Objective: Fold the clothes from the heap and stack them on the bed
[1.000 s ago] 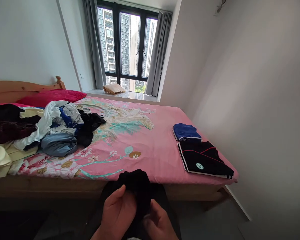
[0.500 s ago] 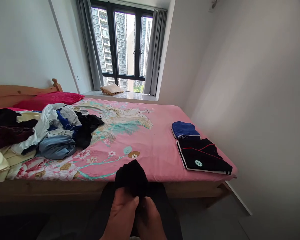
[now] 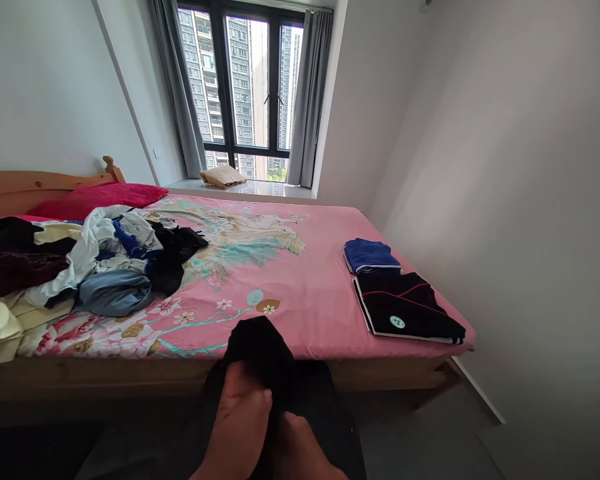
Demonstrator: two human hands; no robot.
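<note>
Both my hands hold a black garment (image 3: pixel 263 350) low in front of me, at the near edge of the bed (image 3: pixel 290 287). My left hand (image 3: pixel 237 417) is closed on its left side, the thumb pressed on the cloth. My right hand (image 3: pixel 300 450) grips the cloth just beside it, its fingers mostly hidden under the fabric. The garment's top bunches up over the pink sheet and the rest hangs down between my arms.
A heap of unfolded clothes (image 3: pixel 80 267) covers the bed's left side. A folded blue item (image 3: pixel 371 256) and a folded black item with red trim (image 3: pixel 407 310) lie at the right edge. A red pillow (image 3: pixel 100 197) sits by the wooden headboard; a window (image 3: pixel 240 80) is behind.
My hands have drawn closer together and the black garment has risen a little over the bed's edge. The view has tilted slightly downward.
</note>
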